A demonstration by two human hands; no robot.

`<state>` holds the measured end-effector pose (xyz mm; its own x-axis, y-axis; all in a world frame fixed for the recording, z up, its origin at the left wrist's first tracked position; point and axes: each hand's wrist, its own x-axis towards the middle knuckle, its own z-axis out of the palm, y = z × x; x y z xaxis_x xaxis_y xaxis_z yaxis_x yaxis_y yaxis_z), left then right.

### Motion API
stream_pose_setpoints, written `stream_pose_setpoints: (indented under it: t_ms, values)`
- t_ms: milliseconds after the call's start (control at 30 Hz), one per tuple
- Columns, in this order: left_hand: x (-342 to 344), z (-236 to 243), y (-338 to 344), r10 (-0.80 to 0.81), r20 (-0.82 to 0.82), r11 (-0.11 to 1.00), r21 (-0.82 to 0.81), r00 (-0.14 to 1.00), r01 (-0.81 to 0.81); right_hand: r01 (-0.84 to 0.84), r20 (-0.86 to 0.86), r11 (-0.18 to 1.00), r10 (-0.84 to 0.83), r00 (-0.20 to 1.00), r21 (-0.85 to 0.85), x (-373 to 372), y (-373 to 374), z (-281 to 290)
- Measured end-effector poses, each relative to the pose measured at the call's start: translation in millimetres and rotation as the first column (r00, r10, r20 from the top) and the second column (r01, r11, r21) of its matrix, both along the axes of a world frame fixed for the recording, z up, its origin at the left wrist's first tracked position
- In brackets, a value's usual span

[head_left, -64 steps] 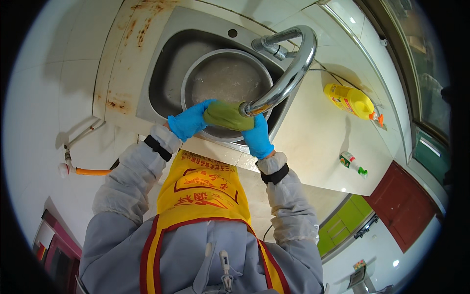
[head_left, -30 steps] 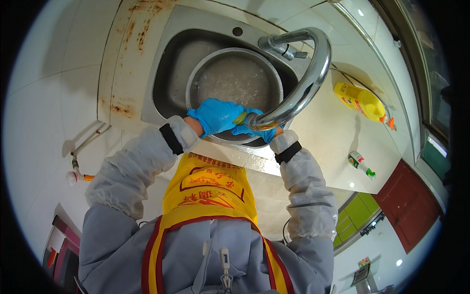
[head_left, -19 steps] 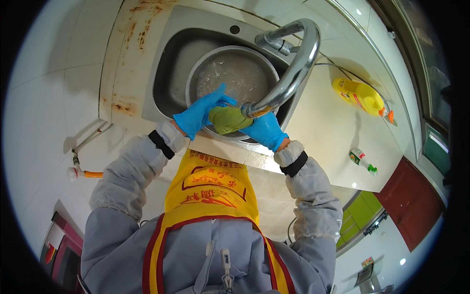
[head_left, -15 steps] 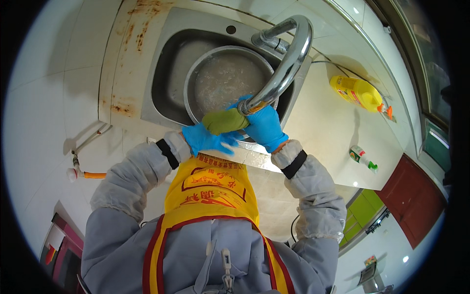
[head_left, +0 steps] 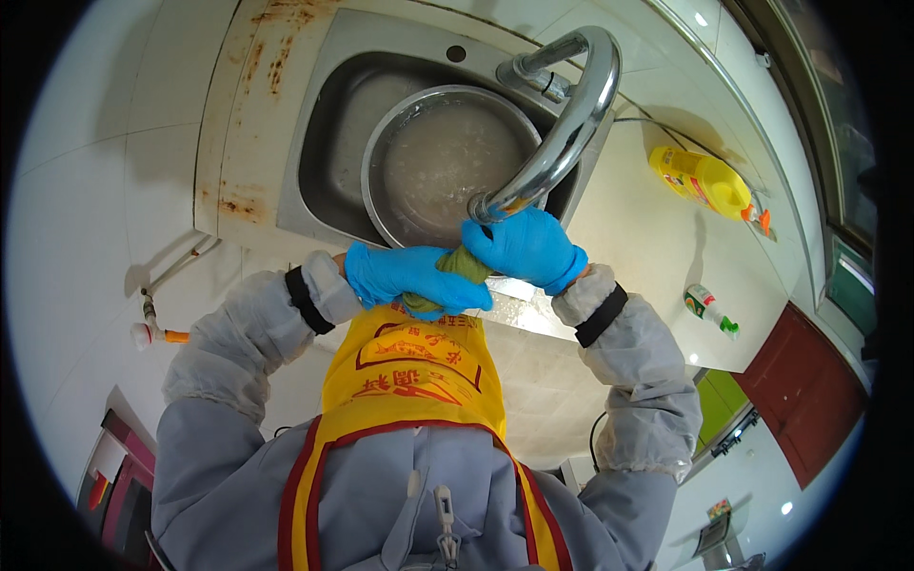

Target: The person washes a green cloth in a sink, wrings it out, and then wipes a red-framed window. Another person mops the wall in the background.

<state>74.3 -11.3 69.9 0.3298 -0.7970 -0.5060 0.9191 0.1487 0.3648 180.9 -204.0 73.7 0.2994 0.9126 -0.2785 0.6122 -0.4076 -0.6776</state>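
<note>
A rolled green cloth (head_left: 464,265) is stretched between my two blue-gloved hands at the near edge of the sink. My left hand (head_left: 409,276) is closed around one part of it, with a bit of cloth showing below the palm. My right hand (head_left: 528,249) has its fingers wrapped round the other end, just under the spout of the chrome faucet (head_left: 581,119). Beyond the hands, a round metal basin (head_left: 369,176) holds cloudy, greyish water. It sits in the steel sink (head_left: 319,143), toward its right side.
To the right on the counter (head_left: 657,247) lie a yellow bottle with an orange cap (head_left: 705,183) and a smaller white and green bottle (head_left: 707,306). Rust stains mark the counter left of the sink (head_left: 249,124). The faucet arches over the basin's right side.
My left hand, blurred and with fingers loose before, has closed around the cloth. The cloth is now mostly covered by my hands. My right hand has shifted slightly right, and the water looks calmer.
</note>
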Motion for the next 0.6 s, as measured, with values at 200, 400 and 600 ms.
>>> stream_pose_setpoints:
  t_ms: [200,400,600]
  values:
    - [4.3,-26.7,2.5,-0.209,0.401,0.895,0.445,0.892,0.01,0.37,-0.432,0.903,-0.429,0.793,-0.217,-12.3,6.7,-29.7]
    - [-8.4,-75.5,-1.6,-0.656,0.48,0.515,0.849,0.582,-0.12,0.354,-0.447,0.829,-0.538,0.714,-0.432,-25.0,10.8,-63.3]
    - [-11.7,-77.7,2.0,-0.774,0.528,0.41,0.839,0.35,-0.358,-0.005,-0.671,0.937,-0.247,0.699,-0.349,-18.9,14.0,-79.3]
